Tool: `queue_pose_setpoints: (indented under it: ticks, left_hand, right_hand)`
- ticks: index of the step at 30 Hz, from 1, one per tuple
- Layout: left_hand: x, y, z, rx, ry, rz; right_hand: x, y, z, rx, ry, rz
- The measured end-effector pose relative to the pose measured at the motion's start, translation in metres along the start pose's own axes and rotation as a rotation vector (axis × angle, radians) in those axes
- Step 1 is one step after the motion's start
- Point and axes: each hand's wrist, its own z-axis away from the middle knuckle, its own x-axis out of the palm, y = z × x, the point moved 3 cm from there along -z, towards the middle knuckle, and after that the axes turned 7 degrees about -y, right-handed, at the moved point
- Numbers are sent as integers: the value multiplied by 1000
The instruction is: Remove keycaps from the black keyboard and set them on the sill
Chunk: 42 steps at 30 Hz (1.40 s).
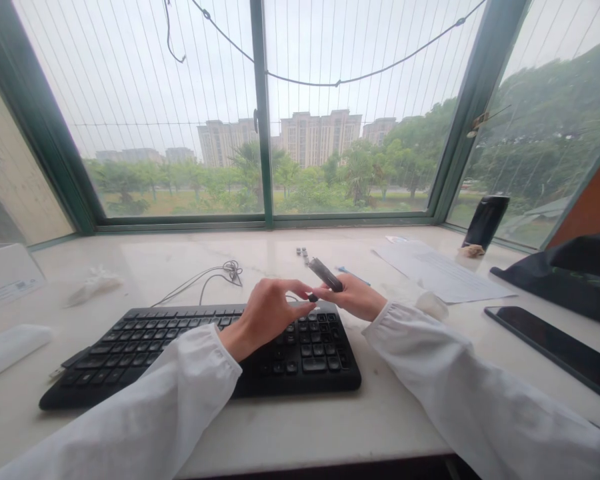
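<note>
White stone sill (280, 433) spans my view under window. Black keyboard (200, 350) lies flat on it, cable (205, 277) coiled just behind. Papers (440, 270) and dark phone (555, 347) to right. My right hand (353, 297) grips dark pen (325, 273), tilted, above keyboard's far edge. My left hand (265, 313) pinches pen's lower tip, remaining fingers spread.

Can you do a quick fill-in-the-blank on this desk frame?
1. The right hand holds a dark ____.
2. The left hand pinches the pen's lower ____.
3. Both hands hover above a black ____.
4. A dark phone lies flat at the desk's ____ side.
Missing: pen; end; keyboard; right
</note>
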Motion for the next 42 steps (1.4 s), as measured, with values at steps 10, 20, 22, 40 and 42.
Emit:
queue_pose_setpoints:
  ticks: [10,20,22,40,42]
  left_hand:
    - [-18,-6,-6,-83,-15,-219]
    - [-19,-60,-79,-239,-282,-418]
    - [-9,-73,-103,-283,-290,-458]
    - [44,-137,-166,-363,-277,-547]
    - [45,-136,-167,-368,-285,-538]
  right_hand:
    - [-15,13,1,124,303,197]
    - [-27,34,2,347,370,390]
    - [-29,36,3,392,403,414]
    - [-30,41,4,420,406,472]
    - [-30,41,4,414,408,473]
